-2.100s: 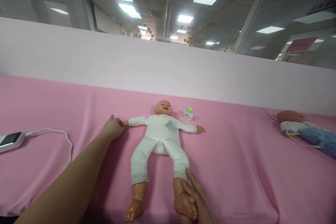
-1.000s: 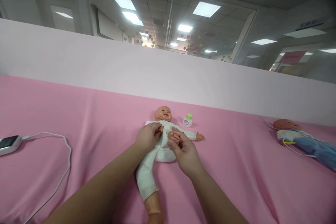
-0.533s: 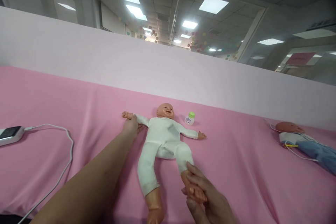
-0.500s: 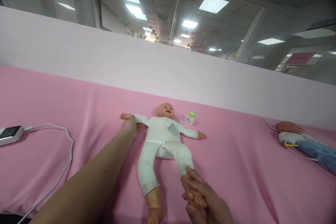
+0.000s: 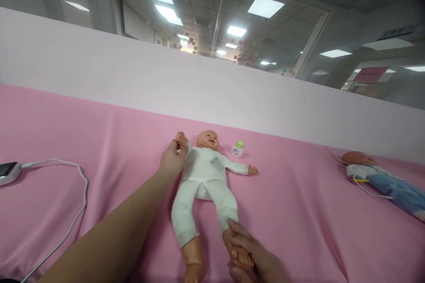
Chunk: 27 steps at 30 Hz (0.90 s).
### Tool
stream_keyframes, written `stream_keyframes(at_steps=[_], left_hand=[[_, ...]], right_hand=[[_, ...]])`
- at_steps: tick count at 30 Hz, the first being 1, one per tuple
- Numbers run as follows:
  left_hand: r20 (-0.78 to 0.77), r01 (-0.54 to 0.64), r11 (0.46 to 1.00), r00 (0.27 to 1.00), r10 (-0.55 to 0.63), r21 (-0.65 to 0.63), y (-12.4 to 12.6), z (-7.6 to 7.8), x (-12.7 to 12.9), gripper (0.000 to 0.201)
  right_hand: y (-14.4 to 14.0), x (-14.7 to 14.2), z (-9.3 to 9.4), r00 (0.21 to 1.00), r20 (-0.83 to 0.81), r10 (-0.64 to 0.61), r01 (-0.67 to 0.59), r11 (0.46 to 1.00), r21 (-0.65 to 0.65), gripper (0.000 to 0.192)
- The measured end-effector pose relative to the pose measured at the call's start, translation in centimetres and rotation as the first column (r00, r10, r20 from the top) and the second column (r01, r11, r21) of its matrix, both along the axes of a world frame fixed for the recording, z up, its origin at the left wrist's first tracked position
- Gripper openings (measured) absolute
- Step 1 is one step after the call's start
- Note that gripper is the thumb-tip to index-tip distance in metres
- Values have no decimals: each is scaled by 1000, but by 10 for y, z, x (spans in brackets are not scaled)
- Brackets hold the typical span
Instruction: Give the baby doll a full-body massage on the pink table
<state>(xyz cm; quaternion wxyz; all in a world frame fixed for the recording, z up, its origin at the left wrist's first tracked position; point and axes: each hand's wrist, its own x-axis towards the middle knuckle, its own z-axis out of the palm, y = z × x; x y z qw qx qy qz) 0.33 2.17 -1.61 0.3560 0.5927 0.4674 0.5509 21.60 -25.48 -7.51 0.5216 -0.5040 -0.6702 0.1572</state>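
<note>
Head view only: I see the doll (image 5: 204, 177) on its back on the pink cloth (image 5: 299, 203), long axis running away from me, head far, feet near. My left hand (image 5: 171, 159) is closed around its raised arm by the head, far out; my right hand (image 5: 252, 261) grips its foot, much nearer me. A small bottle (image 5: 237, 149) stands just beside the head.
</note>
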Motion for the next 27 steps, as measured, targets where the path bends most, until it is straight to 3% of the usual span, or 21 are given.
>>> stream_keyframes(at_steps=[3,5,9,13,18,23,27], left_hand=[[-308,128,986,947,-90,106,-13,3,9,23],[-428,221,960,894,-130,170,-17,2,14,29],[-575,292,922,812,-99,253,-16,-3,15,39],[-655,329,910,750,-90,251,-16,-3,15,45],[-608,256,938,791,-65,233,-18,-1,19,41],[-477,173,965,877,-61,196,-16,-2,14,29],[-151,16,998,988,-6,68,-3,-9,6,28]], right_hand=[[12,4,22,997,69,20,-21,1000,18,42],[27,3,38,993,115,-20,25,999,-45,40],[59,-4,63,992,113,-54,69,990,-126,39],[86,-9,69,991,121,-57,71,990,-118,35],[102,-13,57,991,107,-75,82,994,-67,34],[81,-14,54,995,93,-44,52,994,-94,37],[48,-9,50,995,100,-6,14,997,-82,38]])
